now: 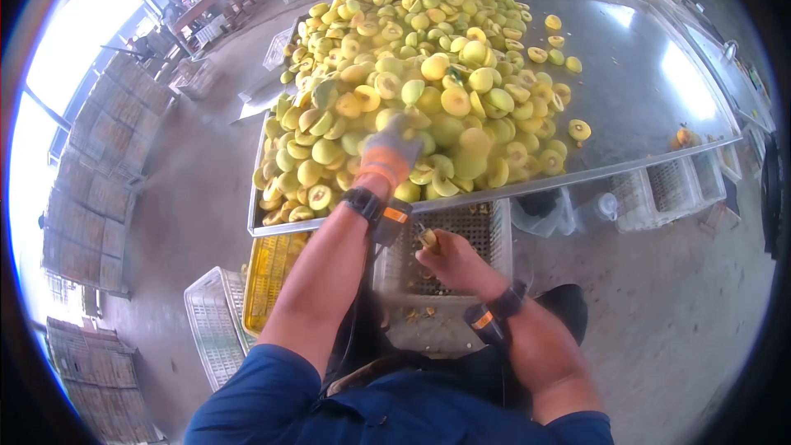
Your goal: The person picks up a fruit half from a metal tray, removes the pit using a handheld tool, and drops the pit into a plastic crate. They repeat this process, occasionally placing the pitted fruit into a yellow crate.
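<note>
A large heap of halved yellow-green peaches [445,58] covers the left part of a metal-topped table [626,99]. My left hand [394,151], in a grey glove with an orange cuff, reaches into the near side of the heap. Its fingers are blurred among the fruit, so their grip does not show. Below the table's front edge, my right hand [455,260] is bare and closed around a small wooden-handled tool [428,238]. The tip of that tool is too small to make out. Both wrists wear dark straps with small boxes.
Under my hands stands a light plastic crate [499,239], beside a yellow crate [272,272] and a white crate [216,321]. More crates [671,189] stand under the table at right. Stacked crates [91,173] line the left side. People sit in the far background.
</note>
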Tool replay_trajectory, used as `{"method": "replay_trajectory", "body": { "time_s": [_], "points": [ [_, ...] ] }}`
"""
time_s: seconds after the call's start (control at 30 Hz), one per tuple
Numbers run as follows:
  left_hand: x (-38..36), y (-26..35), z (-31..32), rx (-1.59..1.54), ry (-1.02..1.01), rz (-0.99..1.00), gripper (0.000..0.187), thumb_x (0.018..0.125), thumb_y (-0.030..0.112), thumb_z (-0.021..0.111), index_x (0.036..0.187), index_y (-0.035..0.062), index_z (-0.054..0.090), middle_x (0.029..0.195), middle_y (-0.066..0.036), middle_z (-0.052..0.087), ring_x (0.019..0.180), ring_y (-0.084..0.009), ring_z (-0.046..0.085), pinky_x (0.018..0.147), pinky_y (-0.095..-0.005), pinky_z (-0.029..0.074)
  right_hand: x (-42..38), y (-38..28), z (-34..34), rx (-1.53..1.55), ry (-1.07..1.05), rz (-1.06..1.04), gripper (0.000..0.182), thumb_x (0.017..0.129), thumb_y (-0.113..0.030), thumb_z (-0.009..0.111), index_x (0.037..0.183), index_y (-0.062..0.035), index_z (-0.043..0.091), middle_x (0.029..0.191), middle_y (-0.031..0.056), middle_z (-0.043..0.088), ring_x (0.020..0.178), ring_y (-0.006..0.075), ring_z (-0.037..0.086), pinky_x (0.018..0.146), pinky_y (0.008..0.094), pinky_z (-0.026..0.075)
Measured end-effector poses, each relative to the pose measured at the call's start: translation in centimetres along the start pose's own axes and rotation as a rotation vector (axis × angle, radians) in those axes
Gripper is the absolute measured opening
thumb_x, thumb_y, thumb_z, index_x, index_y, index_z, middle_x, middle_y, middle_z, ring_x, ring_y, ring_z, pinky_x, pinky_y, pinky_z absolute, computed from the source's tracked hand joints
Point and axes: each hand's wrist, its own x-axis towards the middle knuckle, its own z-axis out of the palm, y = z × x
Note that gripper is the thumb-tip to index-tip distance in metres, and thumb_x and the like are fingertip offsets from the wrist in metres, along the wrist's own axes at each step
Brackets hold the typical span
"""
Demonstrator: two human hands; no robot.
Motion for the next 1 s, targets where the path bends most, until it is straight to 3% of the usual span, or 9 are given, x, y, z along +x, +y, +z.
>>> {"method": "replay_trajectory", "body": {
  "time_s": [0.07,0.17,0.2,0.43,0.6,0.7,0.83,0.87,1.0],
  "points": [
    [0.1,0.1,0.1,-0.107,0.008,0.003,0.057,0.094,0.019,0.076,0.149,0.0079,0.063,0.11,-0.02,0.08,0.097,-0.0269,0.078,0.083,-0.0381,0.061,0.6,1.1,0.4,0.001,0.056,-0.027,0.032,0.097,-0.027,0.07,0.097,0.0039,0.063,0.085,0.0262,0.069,0.084,0.0475,0.068,0.076,0.052,0.053],
    [-0.6,-3.4,1.5,-0.597,-0.046,-0.204,0.057,0.091,0.01,0.077,0.147,0.0079,0.066,0.108,-0.015,0.078,0.094,-0.0175,0.076,0.074,-0.0335,0.064,0.6,-0.7,-0.9,-0.003,0.0,0.029,0.036,0.097,-0.028,0.066,0.106,0.0076,0.063,0.1,0.0348,0.071,0.103,0.0547,0.067,0.09,0.057,0.053],
    [-1.2,-5.4,2.1,-0.435,0.079,-0.087,0.047,0.09,0.024,0.08,0.134,0.0112,0.075,0.112,-0.013,0.081,0.093,-0.0201,0.076,0.086,-0.0356,0.061,0.7,-1.0,-1.1,0.017,0.007,0.025,0.036,0.097,-0.027,0.066,0.108,0.0074,0.063,0.101,0.0348,0.071,0.104,0.0547,0.067,0.09,0.0569,0.053],
    [-7.8,-4.4,-1.7,-0.907,-0.03,-0.041,0.045,0.091,0.006,0.079,0.135,0.0039,0.073,0.11,-0.008,0.078,0.089,-0.0127,0.07,0.078,-0.029,0.059,0.8,-2.6,-0.9,0.085,0.131,-0.029,0.033,0.098,-0.02,0.067,0.117,0.0064,0.064,0.105,0.0358,0.072,0.108,0.0551,0.067,0.092,0.0571,0.053],
    [-11.1,-4.5,-1.2,-0.705,0.051,0.088,0.042,0.093,0.007,0.08,0.134,0.0062,0.075,0.111,-0.01,0.078,0.089,-0.0136,0.068,0.083,-0.0303,0.058,0.4,-3.1,-0.8,0.092,0.165,-0.021,0.033,0.098,-0.02,0.067,0.117,0.0069,0.063,0.104,0.036,0.072,0.106,0.0553,0.068,0.09,0.0567,0.054],
    [-13.2,-5.4,-4.7,-0.525,0.04,-0.018,0.044,0.094,0.002,0.075,0.138,0.0002,0.07,0.125,-0.009,0.076,0.109,-0.0136,0.07,0.096,-0.0283,0.057,0.1,-2.7,-0.9,0.072,0.153,-0.002,0.032,0.099,-0.021,0.067,0.114,0.0066,0.062,0.101,0.0353,0.072,0.103,0.0549,0.068,0.088,0.0566,0.054],
    [-15.6,-15.7,-8.3,-0.093,0.097,-0.065,0.041,0.089,0.008,0.082,0.13,0.0054,0.076,0.12,-0.011,0.079,0.101,-0.0173,0.074,0.092,-0.0314,0.06,-0.6,-3.0,-1.5,0.031,0.103,0.05,0.031,0.099,-0.023,0.068,0.108,0.0057,0.061,0.096,0.0346,0.072,0.098,0.0543,0.069,0.086,0.057,0.054],
    [-16.3,-16.6,-9.8,-0.047,0.044,-0.197,0.039,0.086,0.011,0.085,0.124,0.0086,0.078,0.116,-0.015,0.077,0.103,-0.0268,0.076,0.089,-0.037,0.061,-0.8,-3.0,-1.6,0.022,0.094,0.06,0.031,0.1,-0.024,0.068,0.107,0.0054,0.061,0.095,0.0343,0.072,0.097,0.0541,0.069,0.086,0.057,0.054],
    [-15.1,-19.4,-10.4,0.183,0.276,-0.044,0.049,0.087,0.014,0.085,0.134,0.0063,0.073,0.124,-0.015,0.074,0.102,-0.0292,0.076,0.092,-0.0395,0.06,-0.9,-3.4,-1.4,0.026,0.065,0.05,0.031,0.1,-0.025,0.068,0.106,0.0054,0.061,0.093,0.0343,0.072,0.095,0.0542,0.07,0.084,0.0572,0.055]
  ]
}}
